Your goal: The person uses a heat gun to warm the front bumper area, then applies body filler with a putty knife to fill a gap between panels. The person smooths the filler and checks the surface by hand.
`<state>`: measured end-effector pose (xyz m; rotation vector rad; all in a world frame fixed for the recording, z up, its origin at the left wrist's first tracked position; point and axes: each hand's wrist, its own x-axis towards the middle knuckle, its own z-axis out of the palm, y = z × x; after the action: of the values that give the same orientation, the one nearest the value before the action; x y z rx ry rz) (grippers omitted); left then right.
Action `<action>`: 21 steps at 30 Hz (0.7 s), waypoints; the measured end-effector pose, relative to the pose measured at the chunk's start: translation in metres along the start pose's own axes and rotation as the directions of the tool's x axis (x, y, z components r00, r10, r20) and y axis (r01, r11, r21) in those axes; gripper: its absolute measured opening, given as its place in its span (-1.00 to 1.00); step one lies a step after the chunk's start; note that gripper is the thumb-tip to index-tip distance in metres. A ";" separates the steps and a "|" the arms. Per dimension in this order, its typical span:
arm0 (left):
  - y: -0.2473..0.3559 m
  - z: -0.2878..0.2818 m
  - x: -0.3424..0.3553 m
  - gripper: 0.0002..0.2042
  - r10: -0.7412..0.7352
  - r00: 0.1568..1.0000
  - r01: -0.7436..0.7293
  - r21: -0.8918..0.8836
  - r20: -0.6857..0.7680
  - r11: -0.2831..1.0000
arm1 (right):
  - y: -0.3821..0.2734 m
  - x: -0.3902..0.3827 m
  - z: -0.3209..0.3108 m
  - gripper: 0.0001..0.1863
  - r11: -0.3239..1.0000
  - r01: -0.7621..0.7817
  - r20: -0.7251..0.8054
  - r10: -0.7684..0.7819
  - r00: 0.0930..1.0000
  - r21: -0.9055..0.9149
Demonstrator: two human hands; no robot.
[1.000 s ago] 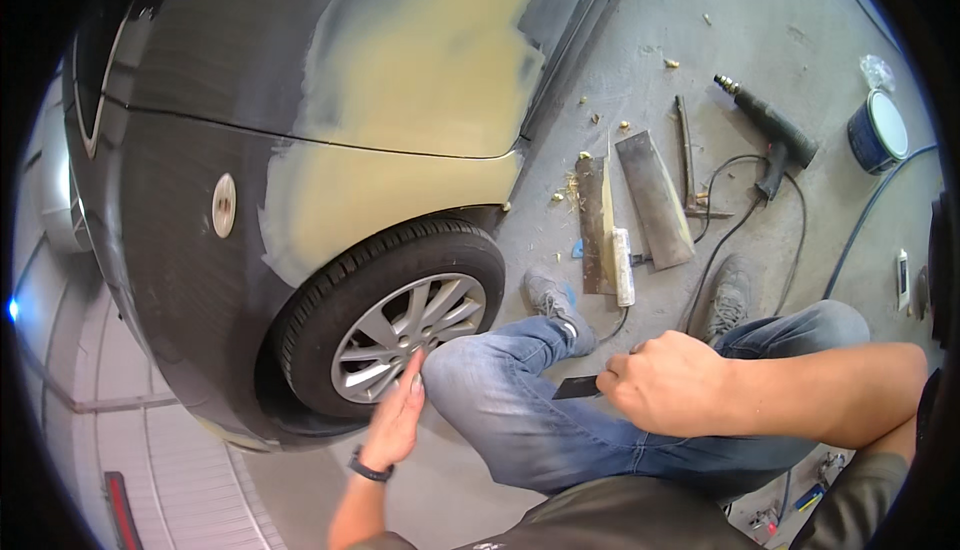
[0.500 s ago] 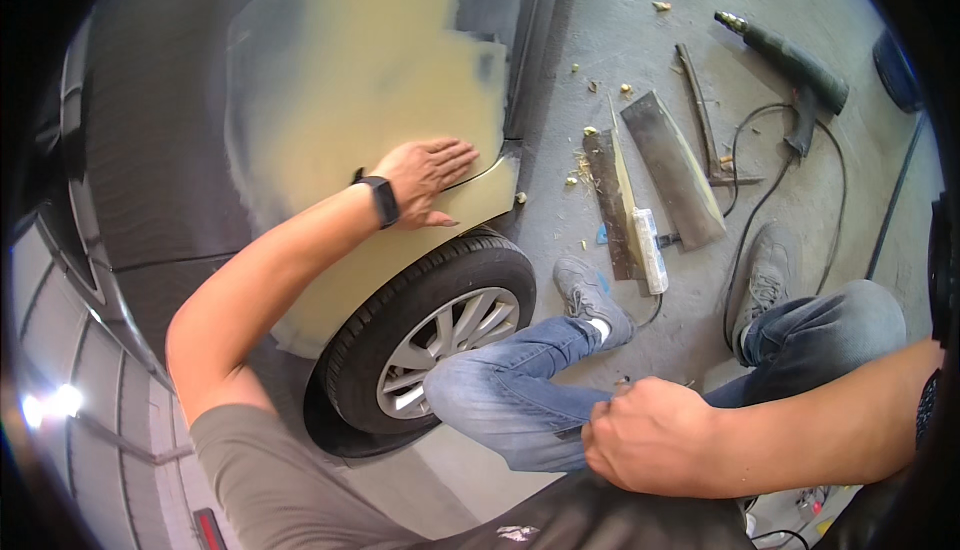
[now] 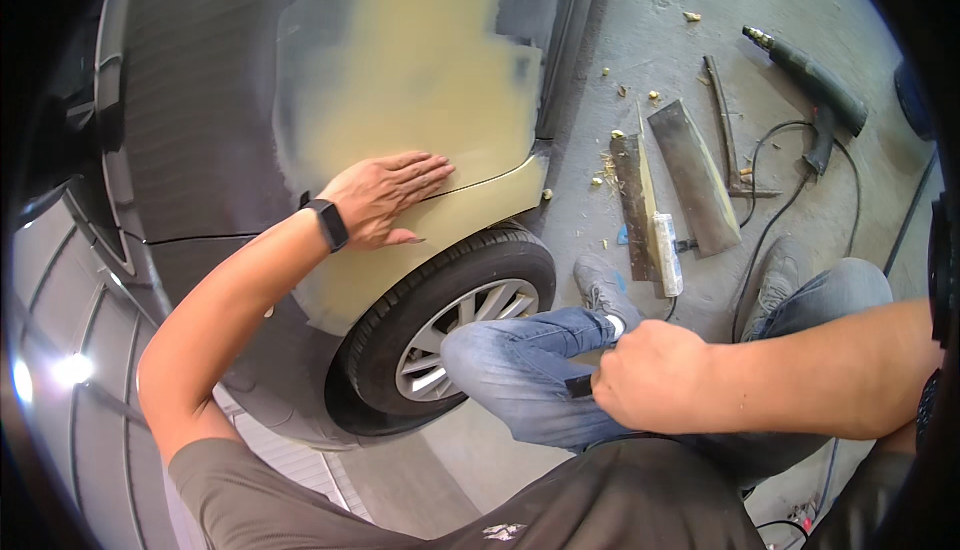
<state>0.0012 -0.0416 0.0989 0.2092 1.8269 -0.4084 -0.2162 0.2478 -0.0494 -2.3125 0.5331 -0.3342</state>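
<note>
My left hand (image 3: pixel 385 198) lies flat with its fingers stretched on the car's wheel-side panel, across the curved seam above the wheel arch. The panel's patch of cream body filler (image 3: pixel 430 70) fades into dull grey at its borders. Just below the hand are the black tyre (image 3: pixel 375 335) and the silver wheel rim (image 3: pixel 470 330). My right hand (image 3: pixel 650 378), closed in a fist, is over my bent leg. From it juts the short end of a black, flat-looking object (image 3: pixel 578 386); the rest is hidden inside the fist.
On the floor to the right lie two flat metal blades (image 3: pixel 695 180) with cream edges, a white tube-like item (image 3: pixel 668 255), an L-shaped metal bar (image 3: pixel 722 115) and a corded heat gun (image 3: pixel 815 80). Crumbs of filler (image 3: pixel 607 168) are scattered around. My shoes (image 3: pixel 605 290) stand close by.
My left hand has slid left along the panel, away from its right edge, still flat. My right fist has risen a little, and more of the black object shows. The view has shifted.
</note>
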 end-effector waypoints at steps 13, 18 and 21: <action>-0.002 0.029 0.111 -0.07 0.056 0.998 -0.057 -0.025 -0.016 0.998 | -0.004 -0.007 0.005 -0.83 0.994 0.067 -0.179 -0.051 0.982 0.081; 0.002 0.037 0.132 -0.07 0.049 0.999 -0.050 -0.026 -0.020 0.998 | -0.004 -0.016 0.005 -0.84 0.997 0.051 -0.253 -0.035 0.967 0.059; 0.004 0.034 0.094 -0.07 0.056 0.998 -0.056 -0.023 0.007 0.998 | -0.001 -0.014 0.003 -0.86 0.997 0.074 -0.301 -0.082 0.950 -0.037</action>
<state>0.0052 -0.0566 -0.0002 0.2422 1.8126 -0.3487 -0.2275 0.2569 -0.0525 -2.3239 0.5979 -0.7325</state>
